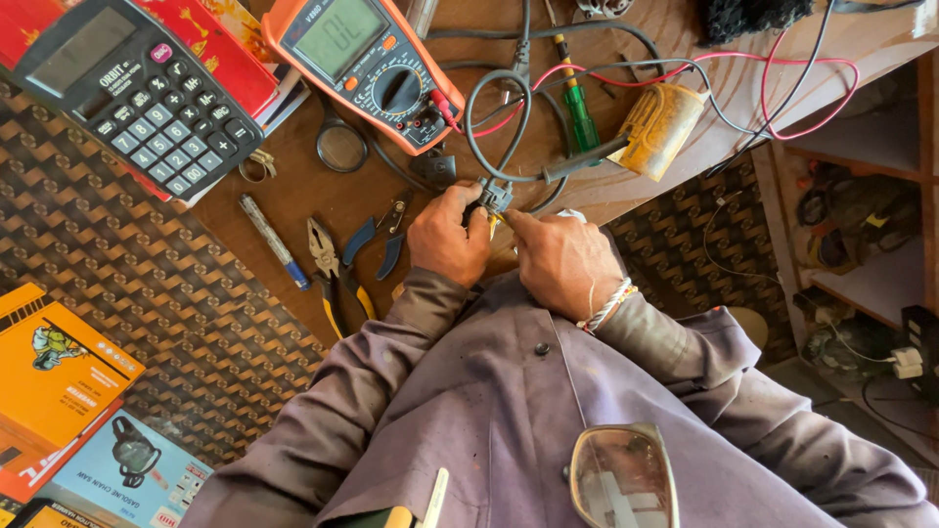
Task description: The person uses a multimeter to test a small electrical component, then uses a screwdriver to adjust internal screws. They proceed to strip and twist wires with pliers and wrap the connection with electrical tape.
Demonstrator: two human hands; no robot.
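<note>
Wooden bench [293, 200] holds an orange meter [367, 59], calculator [137, 88], pliers [333, 269]; orange boxes [54, 376] lie lower left; left hand [448, 238] and right hand [562, 262] pinch a small plug [495, 198].

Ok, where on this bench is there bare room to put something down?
Bare wood lies between the pen, the lens and the pliers. The right end of the bench also looks fairly bare. Around both hands it is crowded: meter, cables, screwdriver.
</note>
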